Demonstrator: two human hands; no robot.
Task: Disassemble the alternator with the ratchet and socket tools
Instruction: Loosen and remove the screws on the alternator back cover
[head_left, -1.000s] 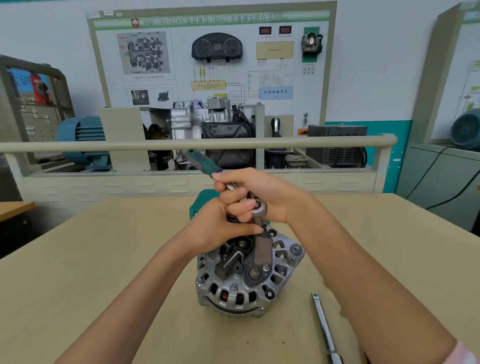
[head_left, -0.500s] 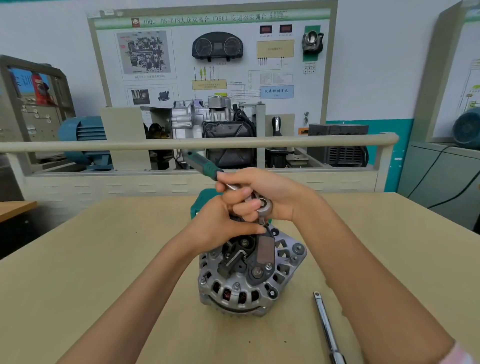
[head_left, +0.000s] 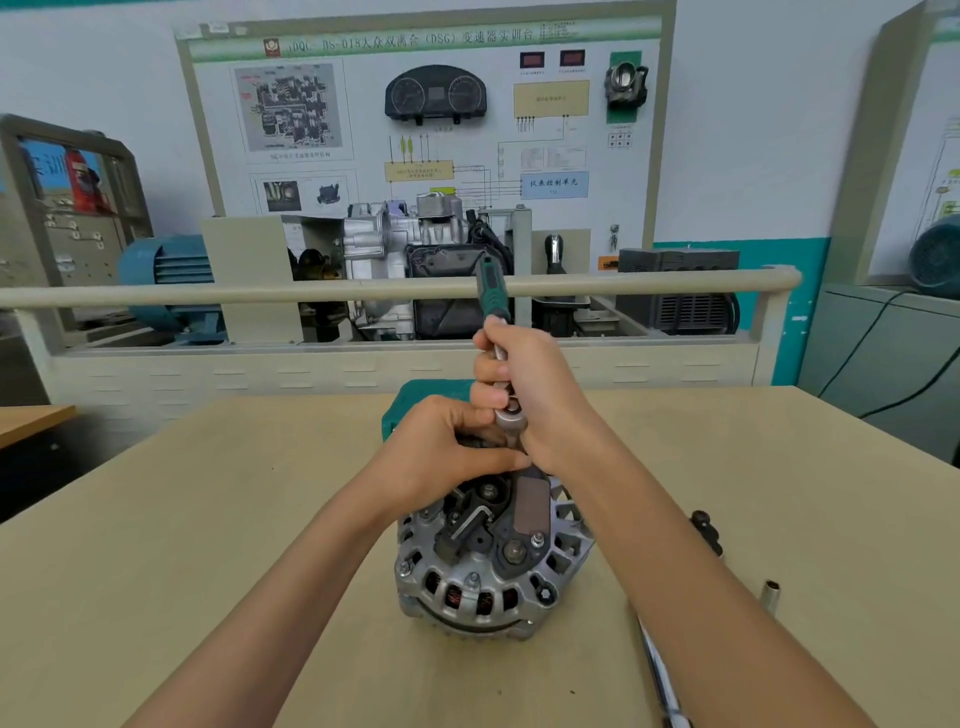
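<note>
A wide beige laminate table filled the lower part of the view, and behind it stood a cream metal training bench with a rounded rail carrying a silver cutaway gearbox and a blue electric motor. Above the bench hung a white wall panel with wiring diagrams and a black instrument cluster.

On the table, near its middle, sat the grey cast-aluminium alternator, its black plastic rear fittings and a brown rectangular regulator plate facing up and toward the camera. Just behind it a teal plastic case showed past the hands.

The right hand was wrapped around the chrome ratchet with a green-and-black handle, fingers curled tight round the shaft just below the handle; the handle pointed up and away, nearly upright in the view. The ratchet's head sat over the top rear of the alternator. The left hand rested against the alternator's top beside that head, fingers bent and thumb stretched across toward the right hand; whether it pinched the socket or only steadied the housing could not be told.

To the right, on the table, lay a long chrome extension bar, a small chrome socket standing upright, and a small black part, all apart from the alternator.
</note>
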